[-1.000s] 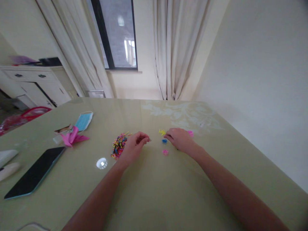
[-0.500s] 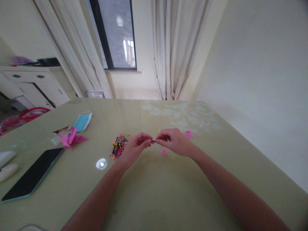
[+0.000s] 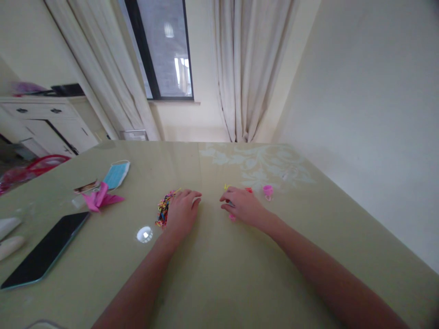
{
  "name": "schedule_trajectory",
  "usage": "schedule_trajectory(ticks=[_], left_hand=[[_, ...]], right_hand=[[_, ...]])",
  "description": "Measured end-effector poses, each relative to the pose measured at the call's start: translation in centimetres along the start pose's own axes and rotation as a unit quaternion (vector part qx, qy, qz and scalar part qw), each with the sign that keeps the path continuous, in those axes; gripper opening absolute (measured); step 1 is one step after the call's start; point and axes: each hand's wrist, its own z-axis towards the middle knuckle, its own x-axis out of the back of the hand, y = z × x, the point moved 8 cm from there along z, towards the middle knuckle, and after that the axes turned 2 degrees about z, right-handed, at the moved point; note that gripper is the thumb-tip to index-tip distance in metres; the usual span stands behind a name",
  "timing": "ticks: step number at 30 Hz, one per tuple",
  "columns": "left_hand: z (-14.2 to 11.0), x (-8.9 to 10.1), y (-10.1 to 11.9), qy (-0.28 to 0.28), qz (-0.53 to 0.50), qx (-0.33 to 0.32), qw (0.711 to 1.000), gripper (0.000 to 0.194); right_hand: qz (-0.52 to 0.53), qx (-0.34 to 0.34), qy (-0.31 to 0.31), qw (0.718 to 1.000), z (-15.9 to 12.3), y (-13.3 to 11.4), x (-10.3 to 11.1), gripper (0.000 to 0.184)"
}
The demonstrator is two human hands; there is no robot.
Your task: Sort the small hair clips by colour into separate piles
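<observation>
My left hand (image 3: 181, 212) lies on the green table (image 3: 219, 274) with its fingers stretched forward, holding nothing. It touches the right side of a heap of small coloured rubber bands (image 3: 163, 209). My right hand (image 3: 240, 206) rests a little to the right with its fingers curled in; what they hold is hidden. Around it lie small bunches of bands: a yellow one (image 3: 226, 186) and a red one (image 3: 248, 189) just beyond the fingers, a pink one (image 3: 268, 191) further right, and another pink one (image 3: 233, 218) partly under the hand.
A dark phone (image 3: 44, 251) lies at the left, with white objects (image 3: 8, 233) by the edge. Further back are pink folded paper (image 3: 101, 198) and a blue face mask (image 3: 117, 174). A wall borders the table on the right; curtains and a window stand behind.
Both hands were raised and pinching a small band between them. They have now parted and dropped to the table, the left back by the heap, the right among the sorted bunches.
</observation>
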Motion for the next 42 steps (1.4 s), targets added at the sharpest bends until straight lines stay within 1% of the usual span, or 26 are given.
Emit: schedule_trajectory(ticks=[1,3,6,8,11,13,16,21,23,25,26,28,30,31,32,34,36,38,42], left_hand=[[-0.2,0.2,-0.1,0.004,0.057,0.006,0.998,0.029],[-0.4,0.3,-0.6,-0.003,0.140,0.026,0.990,0.033],[-0.6,-0.3,-0.9,-0.033,0.194,0.035,0.980,0.032],[-0.6,-0.7,-1.0,-0.043,0.204,0.036,0.977,0.030],[-0.6,-0.9,-0.9,-0.042,0.201,0.038,0.978,0.029],[-0.6,-0.9,-0.9,-0.042,0.196,0.038,0.979,0.029],[-0.5,-0.9,-0.8,-0.043,0.188,0.036,0.981,0.028],[-0.5,-0.9,-0.8,-0.041,0.179,0.026,0.983,0.028],[-0.5,-0.9,-0.8,-0.041,0.177,0.026,0.983,0.029],[-0.5,-0.8,-0.7,-0.041,0.174,0.026,0.984,0.030],[-0.4,-0.8,-0.7,-0.042,0.173,0.026,0.984,0.030],[-0.3,-0.8,-0.7,-0.047,0.173,0.029,0.983,0.029],[-0.2,-0.8,-0.8,-0.052,0.172,0.030,0.983,0.029],[-0.1,-0.8,-0.9,-0.054,0.172,0.030,0.983,0.029],[0.0,-0.9,-1.0,-0.055,0.171,0.028,0.983,0.029],[0.1,-0.9,-1.2,-0.055,0.169,0.024,0.984,0.030],[0.2,-1.0,-1.4,-0.050,0.163,0.020,0.985,0.031],[0.2,-1.0,-1.5,-0.043,0.153,0.018,0.987,0.032],[0.3,-1.0,-1.8,-0.038,0.141,0.017,0.989,0.032]], right_hand=[[-0.041,0.002,0.003,0.999,0.2,-0.1,-0.8,0.016],[-0.103,-0.006,0.024,0.994,0.5,0.2,-1.6,0.020],[-0.140,-0.040,0.055,0.988,0.7,1.3,-1.4,0.027],[-0.130,-0.062,0.065,0.987,0.8,2.1,-1.0,0.028],[-0.088,-0.075,0.072,0.991,1.2,2.7,-0.7,0.024],[-0.069,-0.074,0.067,0.993,1.5,2.5,-0.8,0.020],[-0.072,-0.069,0.059,0.993,1.9,2.2,-1.3,0.016],[-0.080,-0.063,0.055,0.993,2.1,2.4,-2.1,0.016],[-0.078,-0.059,0.059,0.993,2.2,2.6,-2.1,0.016],[-0.043,-0.051,0.083,0.994,2.3,2.7,-1.3,0.014],[-0.002,-0.048,0.101,0.994,2.3,2.8,-0.6,0.013],[0.130,-0.046,0.127,0.982,2.2,3.1,1.1,0.012],[0.285,-0.052,0.122,0.949,2.0,3.2,2.9,0.017],[0.347,-0.050,0.113,0.930,1.7,3.0,3.8,0.020],[0.384,-0.050,0.111,0.915,1.3,2.8,4.8,0.023],[0.423,-0.053,0.107,0.898,0.3,2.2,6.6,0.027],[0.443,-0.049,0.102,0.889,-0.8,1.5,8.0,0.029],[0.450,-0.048,0.103,0.886,-1.6,1.0,8.9,0.031],[0.449,-0.041,0.109,0.886,-2.8,0.7,10.0,0.032]])
